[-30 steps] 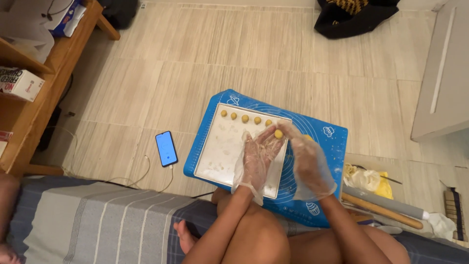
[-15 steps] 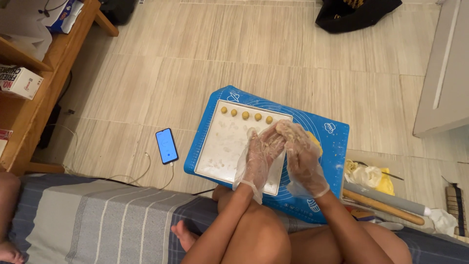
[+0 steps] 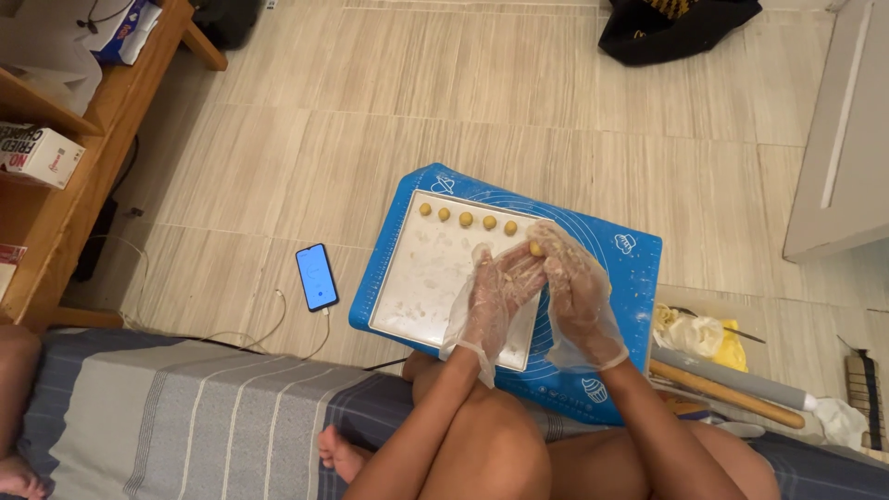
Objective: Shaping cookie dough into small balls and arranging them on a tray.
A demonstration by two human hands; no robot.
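Fingertips of both gloved hands meeting just right of frame centre, pinched round a small yellow dough ball. Left hand cupped, fingers curled up and inward under the ball; right hand arched over from the right, fingers bent, tips touching the ball. Neither fully closed, both lightly closed on the one piece. Thin clear plastic gloves on both, wrinkled and loose at the wrists.

Judged soft and light, easily dented, probably a little tacky; best held by fingertips or rolled between palms with mild pressure, never squeezed. Slippery film of glove likely to help release it.

Directly below the hands, a white baking tray, lying on a blue silicone mat on the pale tiled floor. Along the tray's upper edge, a row of five finished dough balls, evenly spaced and apart from each other, just left of the held one. Rest of the tray smeared with faint traces only.

Further out: a phone with lit blue screen on the floor left of the mat, cable trailing from it toward the lower left. Right of the mat, a wooden rolling pin beside a grey tube, with crumpled yellow and white wrapping above them. Wooden shelf at upper left, dark bag at top edge, striped grey bedding across the lower left.
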